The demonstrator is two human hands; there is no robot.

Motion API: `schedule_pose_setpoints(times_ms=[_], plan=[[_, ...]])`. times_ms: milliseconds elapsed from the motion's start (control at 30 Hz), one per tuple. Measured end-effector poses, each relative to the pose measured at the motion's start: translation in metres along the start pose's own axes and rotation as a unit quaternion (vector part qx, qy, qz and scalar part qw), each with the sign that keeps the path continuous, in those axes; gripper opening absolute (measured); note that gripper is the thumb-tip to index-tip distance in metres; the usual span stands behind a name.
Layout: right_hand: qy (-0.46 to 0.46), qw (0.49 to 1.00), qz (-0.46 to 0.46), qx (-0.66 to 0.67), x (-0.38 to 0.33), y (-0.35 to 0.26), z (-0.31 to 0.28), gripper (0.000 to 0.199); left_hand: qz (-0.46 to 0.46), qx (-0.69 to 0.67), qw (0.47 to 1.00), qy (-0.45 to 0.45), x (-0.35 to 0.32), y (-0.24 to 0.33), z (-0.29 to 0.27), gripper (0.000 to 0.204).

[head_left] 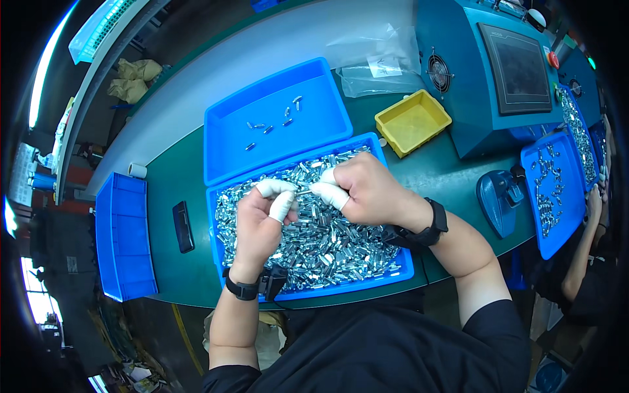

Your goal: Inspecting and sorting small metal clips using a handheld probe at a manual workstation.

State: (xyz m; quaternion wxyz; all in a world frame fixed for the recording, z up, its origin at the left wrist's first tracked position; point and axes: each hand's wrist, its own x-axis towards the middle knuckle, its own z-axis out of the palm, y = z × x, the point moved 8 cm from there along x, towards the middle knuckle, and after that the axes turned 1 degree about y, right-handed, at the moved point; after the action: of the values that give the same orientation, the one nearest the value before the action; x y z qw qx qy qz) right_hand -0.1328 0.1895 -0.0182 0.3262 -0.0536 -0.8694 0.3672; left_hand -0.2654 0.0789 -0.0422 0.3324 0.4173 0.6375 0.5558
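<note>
Above the middle of a blue tray (407,263) heaped with small shiny metal parts (327,252), my two hands meet fingertip to fingertip. White covers wrap the thumb and forefinger of each. My left hand (259,219) pinches one end of a small silvery metal part (303,192). At its other end my right hand (367,187) pinches it too. Fingertips hide most of the part, so its exact shape cannot be made out. Just beyond, a second blue tray (226,154) holds several similar parts lying loose.
A yellow tray (413,124) stands beyond my right hand, near a teal machine with a screen (514,69). Further right are a dark blue device (498,200) and another parts tray (557,245) near a co-worker's hand (594,203). On the left lie a phone (183,226) and blue bin (124,239).
</note>
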Motion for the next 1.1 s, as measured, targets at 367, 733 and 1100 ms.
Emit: schedule_pose_setpoints(times_ms=[367,733,1100], plan=[[-0.018,0.986,0.051,0.160,0.004,-0.033,0.003,0.028,-0.059,-0.179,0.980,-0.062,-0.016,0.026,0.021,0.010],[-0.041,0.934,0.227,0.274,-0.004,0.019,0.021,0.033,0.074,-0.028,0.997,-0.024,0.007,0.021,0.012,0.012],[0.107,0.973,0.175,0.101,-0.012,0.035,-0.047,0.027,0.021,0.178,0.979,0.097,0.058,-0.012,-0.029,0.016]])
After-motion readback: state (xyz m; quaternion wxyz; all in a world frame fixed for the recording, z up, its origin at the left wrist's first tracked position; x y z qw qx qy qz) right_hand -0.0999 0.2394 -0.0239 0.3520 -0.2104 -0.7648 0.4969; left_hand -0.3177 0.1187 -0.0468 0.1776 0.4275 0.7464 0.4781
